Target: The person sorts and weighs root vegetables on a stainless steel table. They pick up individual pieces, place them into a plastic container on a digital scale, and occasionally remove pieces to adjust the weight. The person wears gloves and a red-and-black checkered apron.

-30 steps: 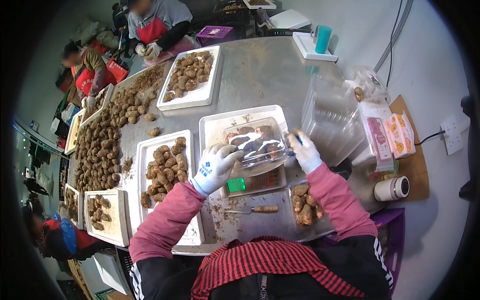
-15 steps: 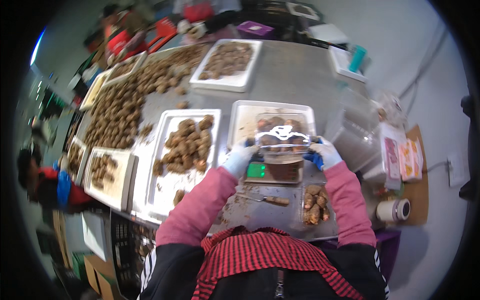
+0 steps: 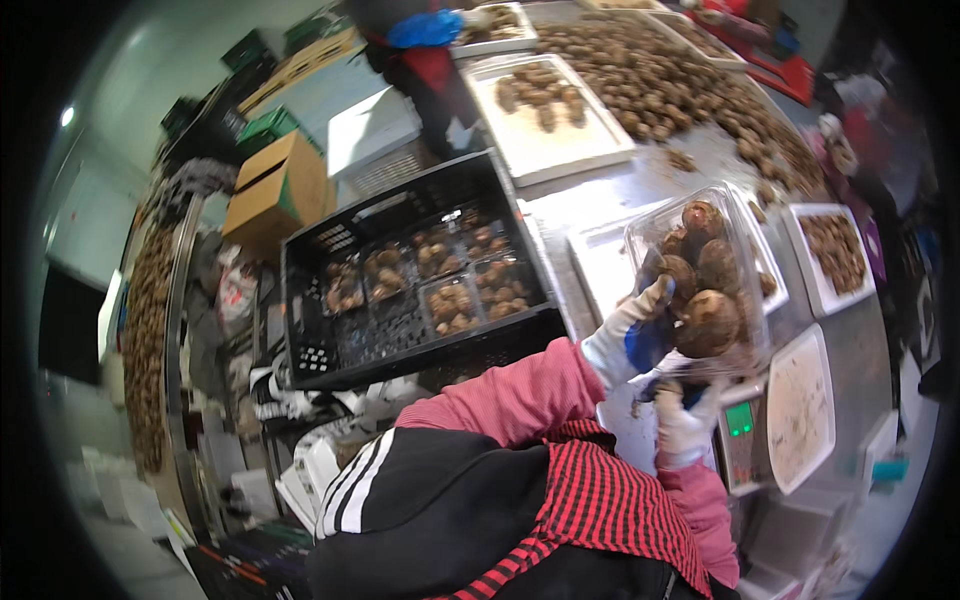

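I hold a clear plastic box (image 3: 750, 235) of brown taros (image 3: 708, 322), raised and tilted over the white trays and the steel table. My left hand (image 3: 632, 328), in a white glove with blue on it, grips the box's near left side. At the lower end of the box, my right hand (image 3: 686, 420) closes on its edge, its fingertips partly hidden. Just right of that hand is the scale (image 3: 738, 425) with a lit green display, a dirt-specked white tray (image 3: 800, 410) on it. To the left stands a black crate (image 3: 400, 195) containing several clear packs of taros (image 3: 452, 305).
A white tray (image 3: 590, 165) with some taros lies beyond the crate. Loose taros (image 3: 640, 85) are heaped at the far side. A filled white tray (image 3: 832, 245) sits right. A cardboard box (image 3: 275, 195) and a white foam box (image 3: 372, 130) stand behind the crate. Another person's blue sleeve (image 3: 425, 28) shows at the top.
My view has turned left, bringing the black crate into sight. The box of taros has come off the tray on the scale and moved left, still in both hands.
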A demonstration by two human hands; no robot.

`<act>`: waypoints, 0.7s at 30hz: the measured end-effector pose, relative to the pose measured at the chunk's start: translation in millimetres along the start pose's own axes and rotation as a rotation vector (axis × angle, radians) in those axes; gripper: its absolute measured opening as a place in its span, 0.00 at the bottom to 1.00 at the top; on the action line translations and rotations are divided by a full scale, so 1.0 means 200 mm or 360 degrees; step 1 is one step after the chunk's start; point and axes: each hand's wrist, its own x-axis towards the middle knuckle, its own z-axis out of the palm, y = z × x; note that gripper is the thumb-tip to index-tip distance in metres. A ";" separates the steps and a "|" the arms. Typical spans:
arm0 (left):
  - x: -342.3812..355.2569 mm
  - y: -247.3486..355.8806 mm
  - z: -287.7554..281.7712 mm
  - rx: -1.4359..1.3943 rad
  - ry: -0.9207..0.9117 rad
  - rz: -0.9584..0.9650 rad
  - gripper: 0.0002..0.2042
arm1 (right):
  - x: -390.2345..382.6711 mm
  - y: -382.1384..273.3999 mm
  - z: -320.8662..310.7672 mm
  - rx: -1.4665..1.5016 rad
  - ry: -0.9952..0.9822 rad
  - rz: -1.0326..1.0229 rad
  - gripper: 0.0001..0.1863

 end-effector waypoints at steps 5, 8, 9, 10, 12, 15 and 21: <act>-0.51 0.54 -0.12 0.0506 0.0204 0.0410 0.34 | 0.09 -0.10 0.40 -0.0021 -0.1677 -0.0379 0.09; -0.87 0.94 -0.26 0.0791 0.0397 0.0549 0.35 | 0.14 -0.11 0.52 -0.0079 -0.2119 -0.0586 0.13; -1.02 1.09 -0.33 0.0879 0.0699 0.0558 0.35 | 0.16 -0.09 0.53 -0.0101 -0.2125 -0.0453 0.14; -1.16 1.23 -0.40 0.0958 0.0803 0.0581 0.35 | 0.17 -0.07 0.53 -0.0193 -0.2009 -0.0342 0.14; -1.37 1.43 -0.60 0.1182 0.1129 0.0617 0.34 | 0.21 0.01 0.49 -0.0265 -0.1842 -0.0080 0.15; -1.63 1.59 -0.91 0.1158 0.1559 0.0450 0.30 | 0.27 0.12 0.39 -0.0393 -0.1568 -0.0183 0.11; -1.77 1.66 -1.32 0.1057 0.1542 0.0312 0.24 | 0.44 0.11 -0.07 -0.0780 -0.1103 0.0697 0.21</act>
